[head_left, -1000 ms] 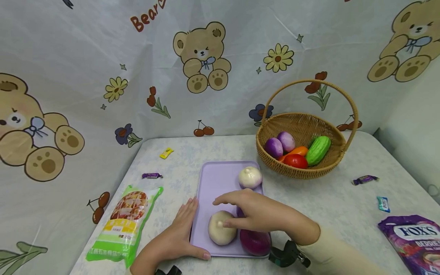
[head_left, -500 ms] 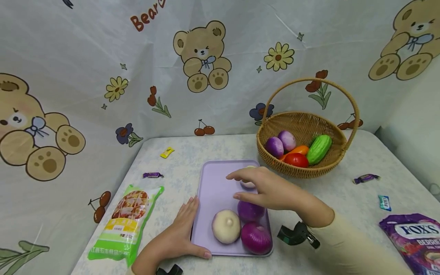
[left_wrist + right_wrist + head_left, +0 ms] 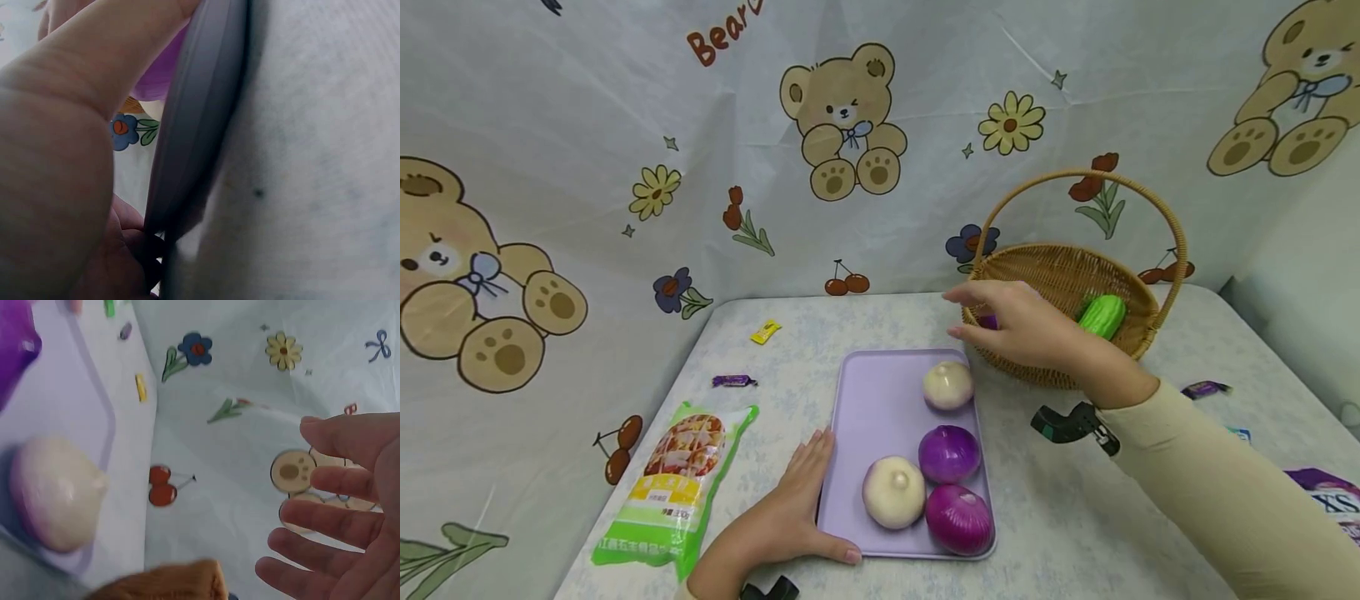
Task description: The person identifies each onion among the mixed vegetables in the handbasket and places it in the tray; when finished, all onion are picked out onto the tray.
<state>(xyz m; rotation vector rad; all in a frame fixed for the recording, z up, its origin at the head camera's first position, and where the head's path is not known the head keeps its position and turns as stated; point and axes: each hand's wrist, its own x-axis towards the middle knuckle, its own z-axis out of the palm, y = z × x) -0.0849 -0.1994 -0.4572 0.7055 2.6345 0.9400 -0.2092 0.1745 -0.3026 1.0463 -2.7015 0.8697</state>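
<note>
My left hand (image 3: 786, 508) lies against the left edge of a lilac tray (image 3: 871, 400), fingers straight along its side and thumb at the near corner. On the tray sit two purple onions (image 3: 950, 454) and two white-and-purple turnip-like vegetables (image 3: 893, 493), one at the front and one at the far right. My right hand (image 3: 1026, 327), with nothing in it, is over the front left of a wicker basket (image 3: 1052, 260). Its spread fingers (image 3: 325, 519) show in the right wrist view. Behind that hand, a cucumber (image 3: 1103, 317) and a bit of purple vegetable show; the other basket contents are hidden.
A green-and-white food packet (image 3: 677, 492) lies left of the tray. Behind it are a purple-wrapped candy (image 3: 734, 381) and a yellow candy (image 3: 766, 332). Another wrapped candy (image 3: 1205, 389) and a purple FOXS bag (image 3: 1326, 496) lie at the right. A bear-print cloth (image 3: 715, 125) hangs behind the table.
My right hand has moved from over the front turnip-like vegetable, back and right across the tray, to the basket. My left hand has stayed at the tray's edge.
</note>
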